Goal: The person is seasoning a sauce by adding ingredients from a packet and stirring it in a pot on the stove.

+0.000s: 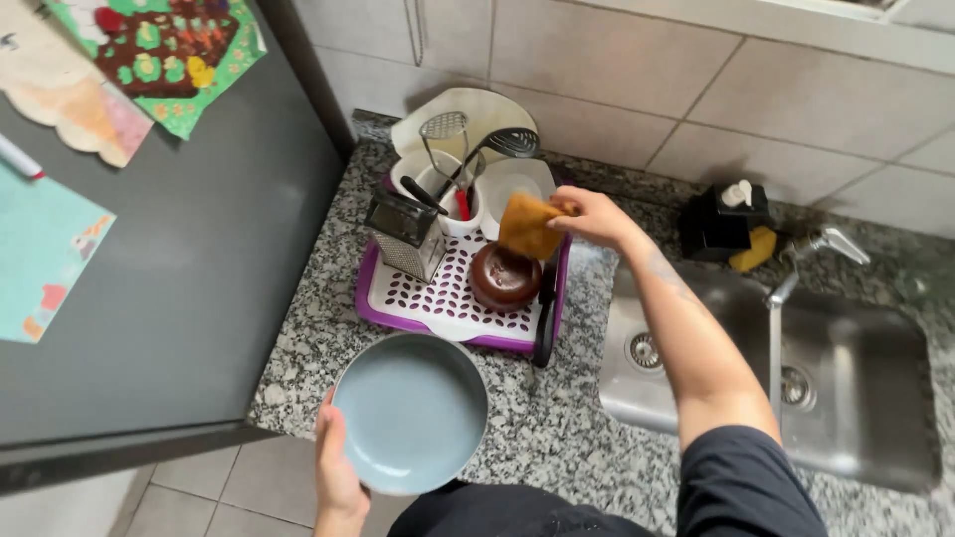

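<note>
From the head camera, looking down over the counter, the left hand gripped a pale blue plate by its near-left rim, fingers tucked under it and out of sight, only the thumb side showing. The plate was held level above the edge of the speckled granite counter, just in front of the drying rack.

The right hand was stretched out over the purple-and-white drying rack, fingers pinched on a yellow-brown cloth that hung down from them. How much of the cloth was bunched inside the hand could not be told. Right under it sat a dark brown bowl turned upside down on the rack; whether the cloth touched it was hard to make out.

On the rack's left stood a metal box grater, and behind it a white holder with a masher, a slotted spoon and some dark handles, all crowded together. A white dish leaned at the back, partly hidden by the cloth.

To the right lay a steel double sink with its tap, and a black soap dispenser with a yellow sponge half hidden behind it. The grey fridge door on the left was cut off by the frame.
</note>
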